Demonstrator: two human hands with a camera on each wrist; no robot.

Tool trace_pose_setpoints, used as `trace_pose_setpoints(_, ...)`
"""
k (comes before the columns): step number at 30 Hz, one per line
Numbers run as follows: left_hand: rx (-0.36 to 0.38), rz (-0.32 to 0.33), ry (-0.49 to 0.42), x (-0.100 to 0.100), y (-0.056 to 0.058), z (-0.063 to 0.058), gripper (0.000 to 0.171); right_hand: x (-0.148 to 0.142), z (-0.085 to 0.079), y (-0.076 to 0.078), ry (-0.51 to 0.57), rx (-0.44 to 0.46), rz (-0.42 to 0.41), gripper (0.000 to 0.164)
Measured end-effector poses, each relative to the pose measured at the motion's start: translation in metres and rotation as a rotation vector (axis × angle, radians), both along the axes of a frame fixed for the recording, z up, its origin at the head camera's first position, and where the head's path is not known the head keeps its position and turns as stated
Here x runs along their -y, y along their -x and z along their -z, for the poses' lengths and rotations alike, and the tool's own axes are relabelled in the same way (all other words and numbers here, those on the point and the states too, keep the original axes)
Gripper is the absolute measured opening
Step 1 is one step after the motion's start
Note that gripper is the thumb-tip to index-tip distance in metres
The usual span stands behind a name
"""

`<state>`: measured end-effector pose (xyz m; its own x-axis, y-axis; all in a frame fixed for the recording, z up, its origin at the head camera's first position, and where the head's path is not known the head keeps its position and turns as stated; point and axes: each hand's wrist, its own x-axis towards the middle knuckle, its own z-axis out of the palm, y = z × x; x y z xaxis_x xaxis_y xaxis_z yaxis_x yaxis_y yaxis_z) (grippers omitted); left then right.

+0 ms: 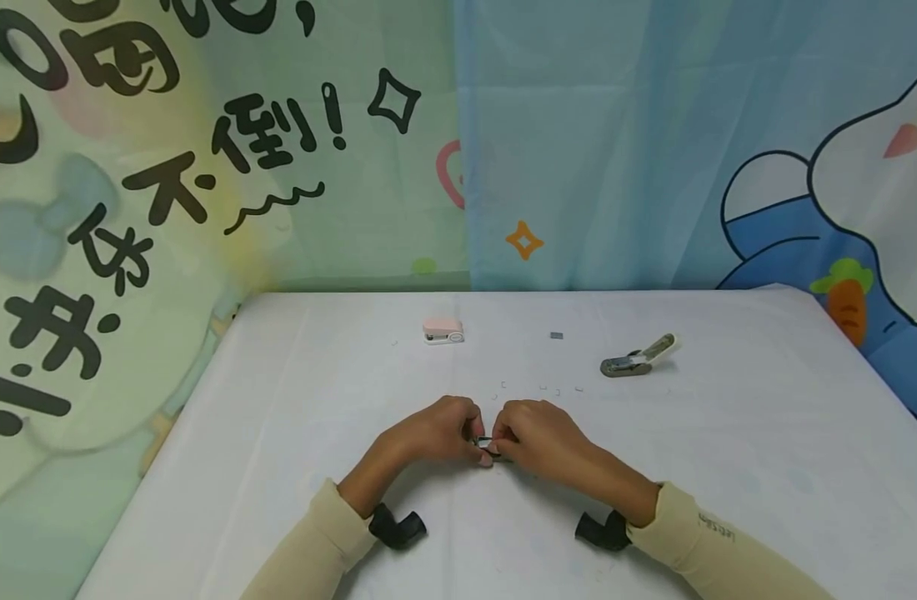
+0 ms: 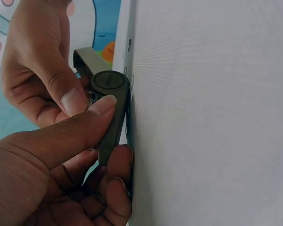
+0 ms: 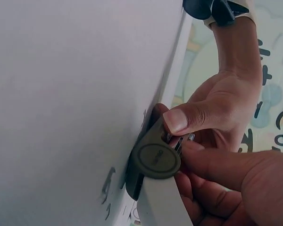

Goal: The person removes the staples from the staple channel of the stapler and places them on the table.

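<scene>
An olive-green stapler with a round hinge is held low over the table, its pale lid swung up. My left hand grips its base, thumb on top and fingers underneath. Beside the hinge, my right hand pinches at a small shiny metal piece; I cannot tell whether this is a staple strip or part of the stapler. In the head view the hands meet around the stapler and hide most of it.
A second olive stapler lies with its lid raised at the right. Farther back are a small pink-and-white stapler and a grey strip of staples. Several loose staples lie just beyond my hands on the white table.
</scene>
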<state>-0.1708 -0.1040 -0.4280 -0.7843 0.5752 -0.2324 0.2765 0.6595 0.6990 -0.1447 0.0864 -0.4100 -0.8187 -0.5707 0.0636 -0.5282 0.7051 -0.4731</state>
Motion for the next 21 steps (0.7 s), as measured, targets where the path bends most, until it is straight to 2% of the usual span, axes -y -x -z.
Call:
trace_pose_setpoints(5,0.002,0.004,0.001,0.0000,0.0003,0.0004,0.023,0.0012,-0.0002,-0.0010,0.004,-0.046,0.006,0.010)
trace_pose_setpoints(11,-0.008,0.007,-0.005,0.0006,0.0011,0.0027,0.024,0.0026,-0.0003,-0.0014,0.019,-0.126,-0.052,0.009)
trace_pose_setpoints(21,-0.015,0.017,-0.022,0.0011,0.0017,0.0056,0.024,-0.0003,-0.0014,0.0021,0.016,-0.201,-0.154,0.017)
